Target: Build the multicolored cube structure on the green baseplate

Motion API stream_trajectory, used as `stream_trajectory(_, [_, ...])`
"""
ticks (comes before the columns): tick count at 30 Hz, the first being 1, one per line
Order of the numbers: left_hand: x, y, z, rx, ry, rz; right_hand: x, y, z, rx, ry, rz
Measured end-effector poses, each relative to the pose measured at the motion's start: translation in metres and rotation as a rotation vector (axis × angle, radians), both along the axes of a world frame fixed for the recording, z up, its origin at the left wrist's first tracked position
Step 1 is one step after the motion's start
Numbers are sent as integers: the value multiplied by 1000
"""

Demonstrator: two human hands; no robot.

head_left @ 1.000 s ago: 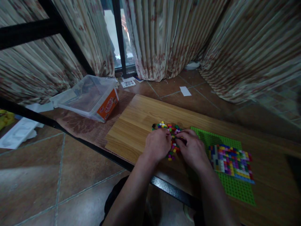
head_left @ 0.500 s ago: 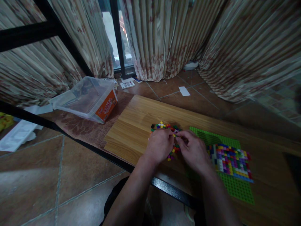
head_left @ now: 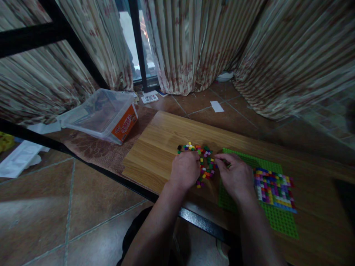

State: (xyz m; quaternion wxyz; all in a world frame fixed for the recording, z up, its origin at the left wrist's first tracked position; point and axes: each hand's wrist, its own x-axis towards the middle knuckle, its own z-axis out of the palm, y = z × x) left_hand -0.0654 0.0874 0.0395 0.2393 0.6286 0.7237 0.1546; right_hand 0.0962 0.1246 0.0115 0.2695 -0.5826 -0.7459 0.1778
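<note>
A heap of small coloured bricks (head_left: 203,159) lies on the wooden board (head_left: 163,144). My left hand (head_left: 185,170) rests at the heap's left side with its fingers curled; what they hold is hidden. My right hand (head_left: 236,175) sits just right of the heap over the near corner of the green baseplate (head_left: 277,220), its fingers pinched together at the heap's edge. A block of coloured bricks (head_left: 273,188) covers the middle of the baseplate, to the right of my right hand.
A clear plastic box with an orange label (head_left: 107,114) lies tipped on a brown mat left of the board. A black metal bar (head_left: 199,221) runs along the table's near edge. Curtains hang behind; papers lie on the tiled floor.
My two hands were together over the heap; my right hand has drawn away to the right, over the baseplate corner. More of the heap shows between them. My left hand has barely moved.
</note>
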Motion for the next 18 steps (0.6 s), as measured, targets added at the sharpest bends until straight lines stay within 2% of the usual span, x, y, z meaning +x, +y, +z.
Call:
stream_trajectory(6, [0, 0, 0, 10, -26, 28, 3, 4, -8, -31, -120, 9])
stream_trajectory(18, [1, -1, 5, 16, -21, 13, -1, 9, -14, -19, -127, 74])
